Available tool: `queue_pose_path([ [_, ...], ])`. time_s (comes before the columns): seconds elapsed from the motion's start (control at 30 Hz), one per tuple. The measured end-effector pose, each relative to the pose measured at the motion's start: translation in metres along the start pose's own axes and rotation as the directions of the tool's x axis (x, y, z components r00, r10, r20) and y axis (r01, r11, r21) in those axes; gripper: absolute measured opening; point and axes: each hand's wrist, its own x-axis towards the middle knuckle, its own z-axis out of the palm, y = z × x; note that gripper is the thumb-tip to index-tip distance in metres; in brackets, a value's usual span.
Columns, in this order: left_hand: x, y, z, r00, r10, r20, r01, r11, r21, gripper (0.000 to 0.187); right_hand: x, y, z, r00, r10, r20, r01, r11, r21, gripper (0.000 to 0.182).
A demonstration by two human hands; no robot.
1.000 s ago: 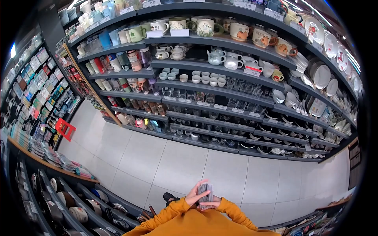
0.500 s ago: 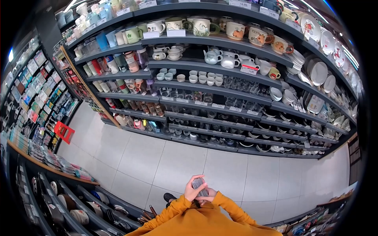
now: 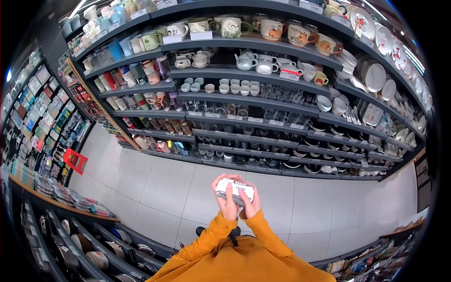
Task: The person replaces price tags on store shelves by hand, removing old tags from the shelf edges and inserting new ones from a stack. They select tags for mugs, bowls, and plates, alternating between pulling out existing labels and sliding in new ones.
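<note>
A thick stack of price tags [image 3: 234, 189] is held up in front of me, its white front tag facing me with printed digits that look like 19.90. On its left side, my left hand [image 3: 227, 206] is closed around the stack, thumb lying over the front. From the right, my right hand [image 3: 252, 204] grips the same stack, and its thumb also presses on the front tag. The fingertips behind the stack are mostly hidden. Both forearms wear orange-yellow sleeves.
Ahead stands a long dark shelf unit [image 3: 211, 113] with mugs, teapots, bowls, glasses and plates. A red stool [image 3: 75, 160] is on the tiled floor [image 3: 159, 188] at left. Pans [image 3: 96, 259] fill the shelves at lower left.
Both hands have risen and moved forward, away from my body, with the stack. It has turned so that a printed tag now faces me instead of its layered edges.
</note>
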Motion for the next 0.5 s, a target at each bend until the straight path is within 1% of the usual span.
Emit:
queue_pose_path([
  [0.03, 0.003, -0.001, 0.001, 0.997, 0.031, 0.076, -0.035, 0.998, 0.055, 0.042, 0.008, -0.005, 0.003, 0.992, -0.110, -0.059, 0.107, 0.993, -0.052, 0.034],
  [0.1, 0.013, 0.021, 0.021, 0.987, 0.079, 0.139, -0.099, 0.985, 0.141, 0.061, 0.006, -0.060, 0.018, 0.998, -0.048, -0.041, 0.050, 0.998, 0.048, 0.030],
  [0.17, 0.023, 0.039, 0.028, 0.969, -0.017, 0.245, 0.004, 0.999, 0.055, 0.075, 0.005, -0.093, 0.027, 0.982, -0.189, -0.014, 0.187, 0.978, -0.095, 0.028],
  [0.2, 0.026, 0.039, 0.021, 0.954, -0.117, 0.276, 0.100, 0.992, 0.076, 0.074, 0.007, -0.100, 0.029, 0.969, -0.248, -0.010, 0.245, 0.961, -0.132, 0.028],
  [0.23, 0.031, 0.048, 0.025, 0.925, -0.189, 0.330, 0.182, 0.982, 0.052, 0.068, 0.009, -0.105, 0.031, 0.951, -0.308, 0.002, 0.304, 0.938, -0.168, 0.028],
  [0.3, 0.042, 0.054, 0.027, 0.866, -0.259, 0.428, 0.265, 0.963, 0.048, 0.062, 0.009, -0.116, 0.030, 0.938, -0.346, -0.009, 0.338, 0.921, -0.192, 0.031],
  [0.33, 0.046, 0.054, 0.022, 0.835, -0.253, 0.488, 0.217, 0.967, 0.131, 0.060, 0.011, -0.116, 0.031, 0.919, -0.393, -0.009, 0.384, 0.902, -0.198, 0.033],
  [0.37, 0.047, 0.057, 0.021, 0.805, -0.297, 0.514, 0.260, 0.955, 0.144, 0.060, 0.012, -0.117, 0.032, 0.898, -0.439, -0.008, 0.429, 0.880, -0.205, 0.035],
  [0.43, 0.047, 0.063, 0.021, 0.736, -0.377, 0.562, 0.341, 0.924, 0.174, 0.059, 0.008, -0.125, 0.034, 0.896, -0.443, 0.033, 0.440, 0.876, -0.198, 0.040],
  [0.47, 0.046, 0.063, 0.021, 0.739, -0.384, 0.554, 0.345, 0.922, 0.179, 0.058, 0.007, -0.127, 0.035, 0.893, -0.446, 0.053, 0.447, 0.873, -0.193, 0.043],
  [0.5, 0.044, 0.066, 0.023, 0.746, -0.384, 0.543, 0.362, 0.919, 0.153, 0.057, 0.007, -0.126, 0.034, 0.877, -0.476, 0.067, 0.478, 0.849, -0.226, 0.045],
])
